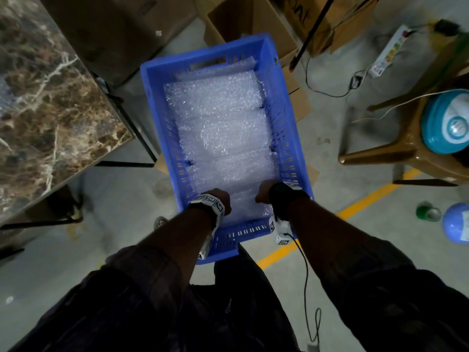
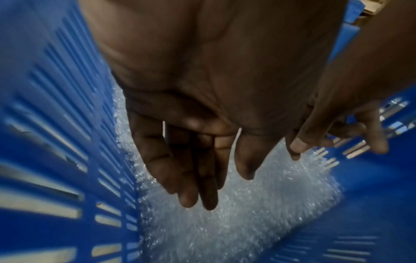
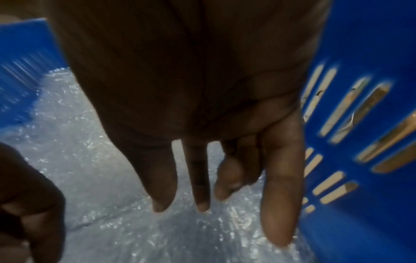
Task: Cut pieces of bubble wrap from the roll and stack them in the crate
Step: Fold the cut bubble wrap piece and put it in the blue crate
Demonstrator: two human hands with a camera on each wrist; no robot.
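A blue slotted crate (image 1: 284,110) stands on the floor in front of me, holding several flat pieces of bubble wrap (image 1: 223,128) laid in a stack. Both my hands reach into its near end. My left hand (image 1: 219,199) hangs by the left wall with its fingers (image 2: 186,186) straight, just over the bubble wrap (image 2: 225,231); contact is unclear. My right hand (image 1: 262,191) is by the right wall (image 3: 371,53), its fingers (image 3: 279,204) straight, and their tips meet the bubble wrap (image 3: 101,178). Neither hand holds anything.
A marble-topped table (image 1: 38,97) stands to the left, cardboard boxes (image 1: 241,21) behind the crate. To the right are a brown plastic chair (image 1: 396,138) carrying a teal appliance (image 1: 449,123), a power strip (image 1: 388,52) with cables, a yellow floor line (image 1: 355,207) and a green tape roll (image 1: 429,213).
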